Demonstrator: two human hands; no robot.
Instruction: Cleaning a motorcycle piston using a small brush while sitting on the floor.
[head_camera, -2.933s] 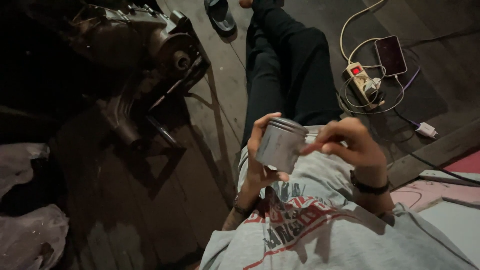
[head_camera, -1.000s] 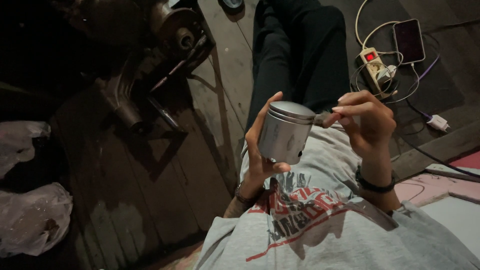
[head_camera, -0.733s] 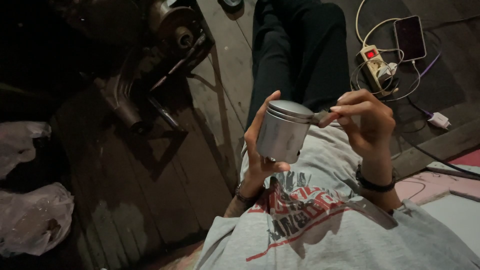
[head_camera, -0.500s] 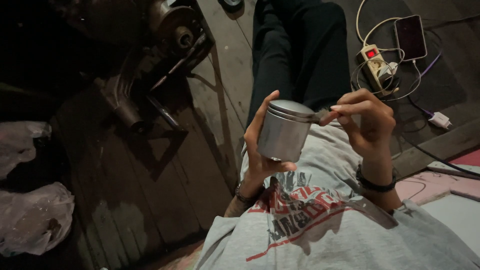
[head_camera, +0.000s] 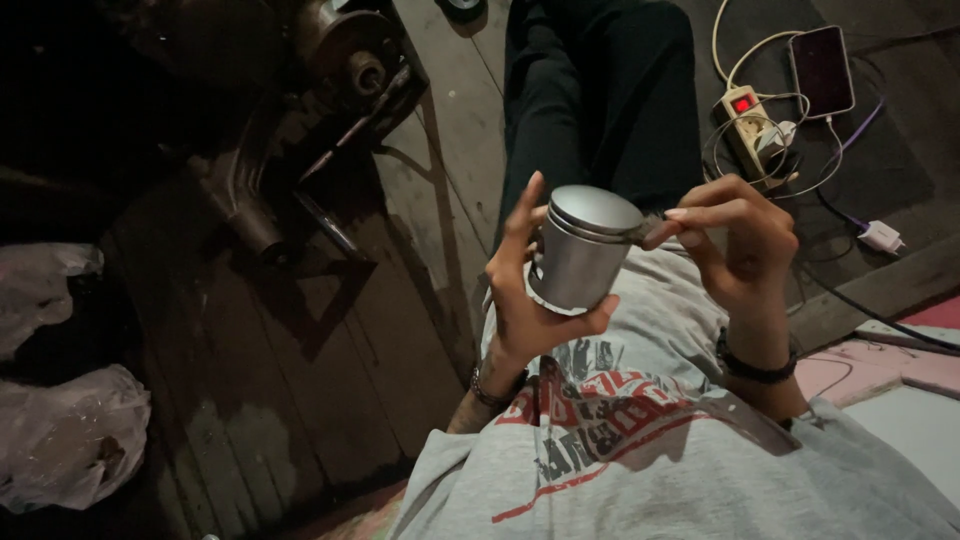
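My left hand (head_camera: 528, 290) holds a grey metal piston (head_camera: 580, 248) upright in front of my chest, fingers wrapped round its skirt and thumb under its lower edge. The piston's flat round top faces up and to the right. My right hand (head_camera: 735, 240) is at the piston's upper right edge, its fingertips pinched on a small thin piece at the ring grooves. What that piece is cannot be made out. A dark band sits on my right wrist. I am seated on a wooden floor, with black trousers and a grey printed shirt.
A dark engine block (head_camera: 330, 70) with metal parts lies on the wooden floor (head_camera: 300, 380) at upper left. Two crumpled plastic bags (head_camera: 70, 430) lie at the left edge. A power strip (head_camera: 745, 125) with a red light, a phone (head_camera: 822, 70) and cables lie at upper right.
The piston and both hands have stayed almost in place. The right fingertips have shifted slightly along the piston's upper edge. Since the oldest frame the view has tilted a little.
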